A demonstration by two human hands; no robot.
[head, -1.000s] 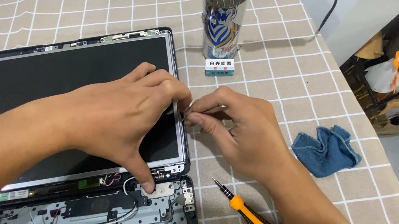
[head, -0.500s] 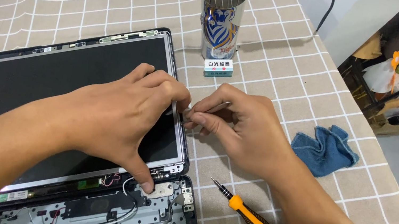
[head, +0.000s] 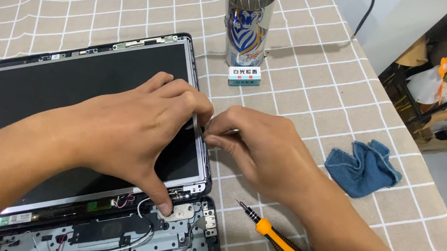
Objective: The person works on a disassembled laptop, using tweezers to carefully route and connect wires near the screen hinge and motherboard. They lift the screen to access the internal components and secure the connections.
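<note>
Head view: my left hand (head: 141,130) is spread over the laptop screen panel (head: 58,98), thumb pressed down at the hinge (head: 180,212), fingers curled on the panel's right edge. My right hand (head: 259,149) meets it there, fingertips pinched on something small at the frame; I can't tell what. The panel lies toward the counter's (head: 325,94) left edge. I judge this is the frame-side fastening step; next calls for a steady pinch. The orange screwdriver (head: 279,247) lies near the front edge, unheld.
</note>
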